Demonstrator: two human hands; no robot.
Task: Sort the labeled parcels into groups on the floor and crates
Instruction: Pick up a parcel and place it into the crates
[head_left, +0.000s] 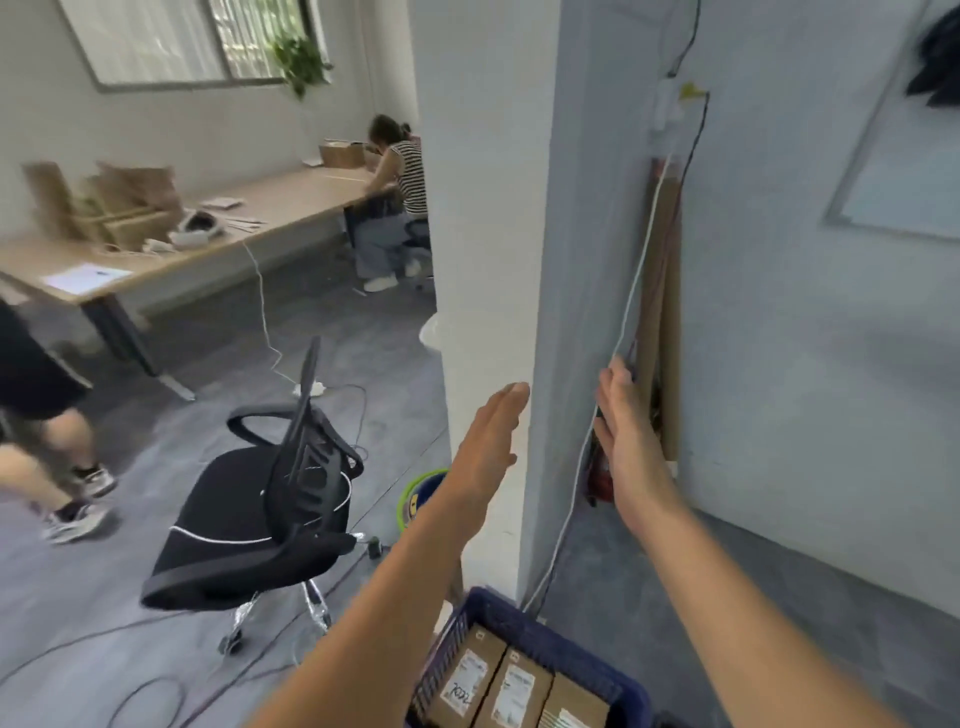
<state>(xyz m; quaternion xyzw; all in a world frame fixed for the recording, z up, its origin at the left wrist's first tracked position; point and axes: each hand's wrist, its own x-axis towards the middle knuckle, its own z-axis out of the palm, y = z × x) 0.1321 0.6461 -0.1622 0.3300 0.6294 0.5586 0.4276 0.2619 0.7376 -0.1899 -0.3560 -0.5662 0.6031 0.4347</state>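
Reaching fwd, both empty: left hand flat, fingers straight; right hand likewise, nothing held. Labeled parcels, three visible, sat in blue crate below both hands. Sorting prob. partway; no floor groups in view.

The grey floor carries a blue crate at 6 o'clock, holding labeled parcels side by side, and a black office chair at 8 o'clock.
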